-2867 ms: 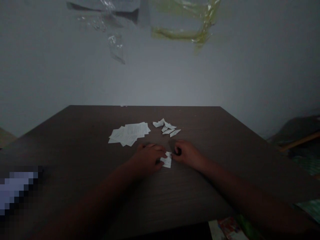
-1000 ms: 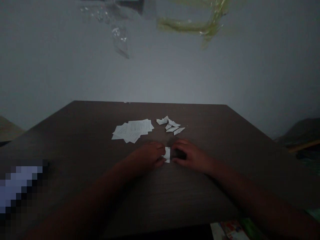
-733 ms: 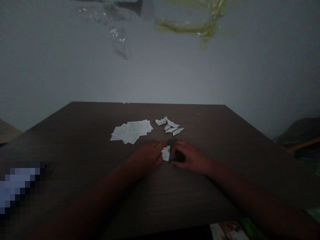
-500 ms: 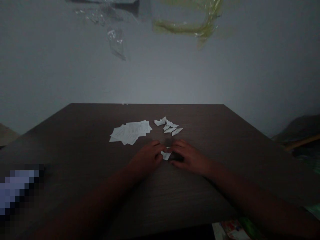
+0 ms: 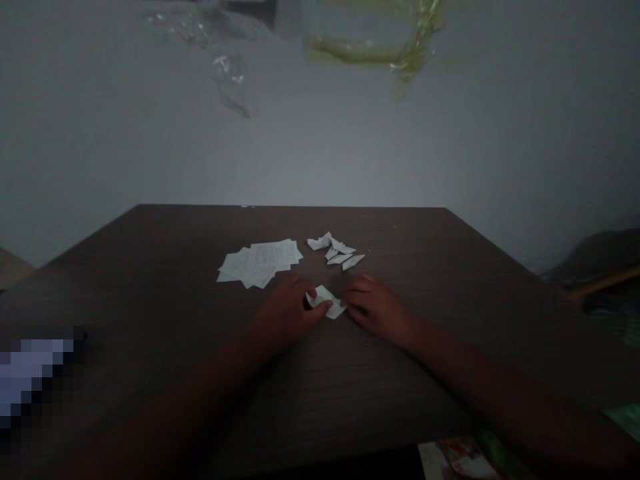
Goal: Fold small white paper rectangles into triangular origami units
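Observation:
A small white paper piece lies partly folded on the dark wooden table, between my two hands. My left hand pinches its left side with fingers curled. Fingertips of my right hand press down on its right end. Behind them sits a loose stack of small printed paper slips, and to its right a cluster of several folded paper pieces.
A pale wall stands behind the table, with crumpled clear and yellowish plastic stuck near its top. A pixelated patch covers the table's left front. Colourful items show below the front edge; dark furniture is at the right.
The paper piece between my hands has been refolded: it stood as a narrow upright strip, and now lies flatter and wider, angled. Both hands shifted slightly away from me.

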Available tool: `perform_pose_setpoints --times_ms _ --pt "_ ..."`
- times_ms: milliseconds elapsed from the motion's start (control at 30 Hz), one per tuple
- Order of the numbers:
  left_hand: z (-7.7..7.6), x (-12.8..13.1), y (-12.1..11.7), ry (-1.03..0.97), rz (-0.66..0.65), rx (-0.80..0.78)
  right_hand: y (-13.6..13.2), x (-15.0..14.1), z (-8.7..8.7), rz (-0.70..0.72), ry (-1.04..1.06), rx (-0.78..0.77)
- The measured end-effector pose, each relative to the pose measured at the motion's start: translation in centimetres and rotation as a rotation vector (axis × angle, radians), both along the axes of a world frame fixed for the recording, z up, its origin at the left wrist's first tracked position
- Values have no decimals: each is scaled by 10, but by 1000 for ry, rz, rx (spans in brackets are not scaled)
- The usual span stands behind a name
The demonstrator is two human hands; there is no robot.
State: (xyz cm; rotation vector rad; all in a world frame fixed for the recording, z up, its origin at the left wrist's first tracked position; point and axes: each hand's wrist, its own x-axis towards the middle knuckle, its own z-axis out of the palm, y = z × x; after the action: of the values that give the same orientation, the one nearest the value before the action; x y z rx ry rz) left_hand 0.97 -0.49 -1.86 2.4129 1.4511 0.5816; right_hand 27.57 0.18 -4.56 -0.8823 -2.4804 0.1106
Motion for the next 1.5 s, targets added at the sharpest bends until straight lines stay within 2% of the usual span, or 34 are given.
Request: perform_pose_setpoints --times_ms 167,300,367,667,867,1033,1167,1333,1400,1500 --pt "0 -6 6 120 -123 120 1 0 2 -19 -96 -28" --pt "6 -5 4 122 -312 21 -1 1 5 -41 -93 -31" --pt "7 -5 1 114 -346 -17 -2 2 7 -45 -82 -27" --pt "0 -11 5 84 -372 -17 -9 1 9 89 -79 -63" --pt "5 -10 4 46 -338 -97 -6 -1 12 164 1 -230" --pt "3 -7 -1 17 -299 -86 -7 -1 17 195 103 -315" --pt "0 -3 -1 59 -310 -106 -3 2 10 122 178 -282" --pt "-1 -7 6 71 -449 -107 3 7 -1 103 126 -212" --pt "2 -10 6 84 -478 -102 2 7 2 128 87 -215" --pt "10 -11 0 101 -443 -82 0 5 11 177 33 -255"
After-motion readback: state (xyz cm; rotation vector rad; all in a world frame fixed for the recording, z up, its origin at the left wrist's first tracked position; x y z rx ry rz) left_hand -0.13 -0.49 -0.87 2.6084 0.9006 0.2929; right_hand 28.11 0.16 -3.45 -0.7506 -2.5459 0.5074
